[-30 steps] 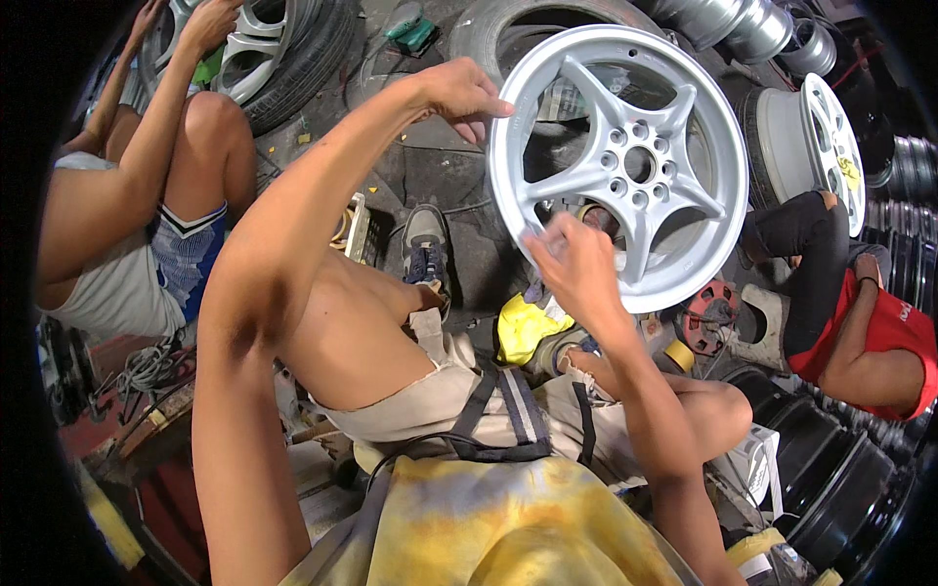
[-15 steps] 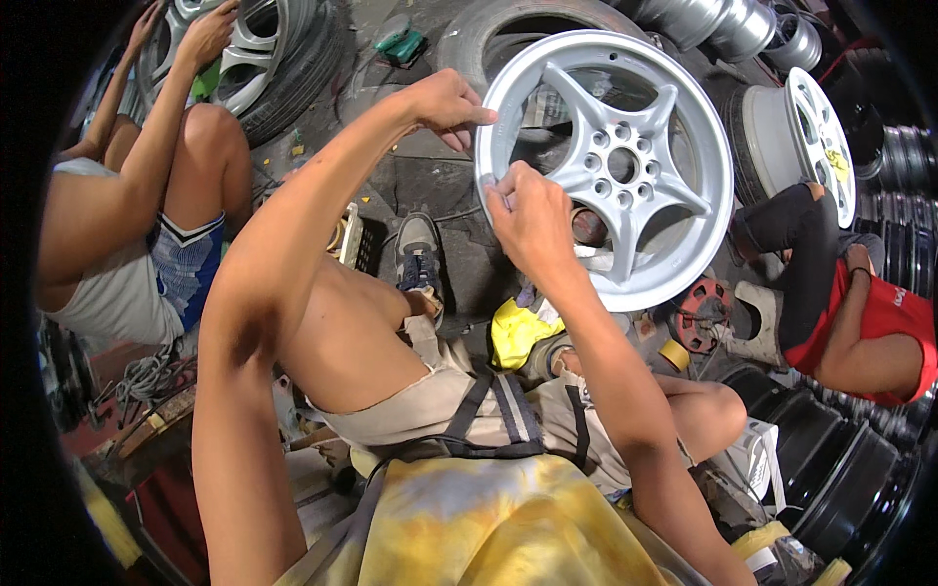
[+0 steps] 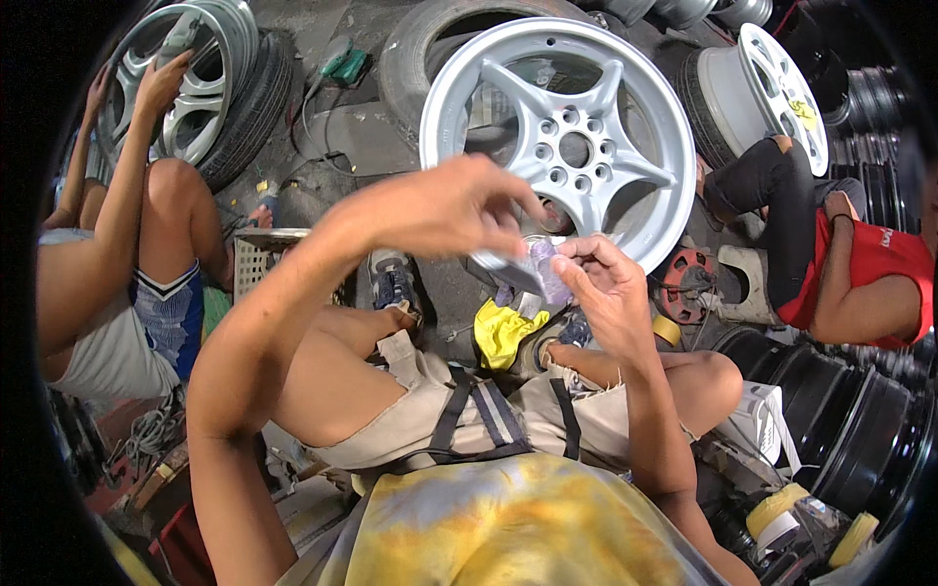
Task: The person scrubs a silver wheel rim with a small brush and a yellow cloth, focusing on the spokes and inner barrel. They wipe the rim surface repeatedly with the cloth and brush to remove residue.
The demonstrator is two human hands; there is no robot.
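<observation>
My right hand (image 3: 611, 288) pinches a small, creased purple-grey sheet (image 3: 550, 275), which looks like sandpaper, between thumb and fingers. Close by on the left, my left hand (image 3: 454, 210) is blurred by motion, its fingers curved and apart just above the sheet's left edge; whether they touch it is unclear. Behind both hands a silver wheel rim (image 3: 576, 103) with star-like spokes leans toward me, several bolt holes around its centre bore. Neither hand grips the rim. My left hand and the sheet hide part of its lower left edge.
A bare tyre (image 3: 405, 73) lies behind the rim. A yellow cloth (image 3: 508, 332) sits by my shoes. At left a person handles another rim (image 3: 200, 117); at right sits a person in red (image 3: 870, 293), near a white rim (image 3: 782, 98). Black rims (image 3: 850, 439) are stacked at lower right.
Both hands have left the rim's left edge and come together nearer me. The purple-grey sheet now shows in my right hand. The whole view has shifted, with the rim appearing further left and up.
</observation>
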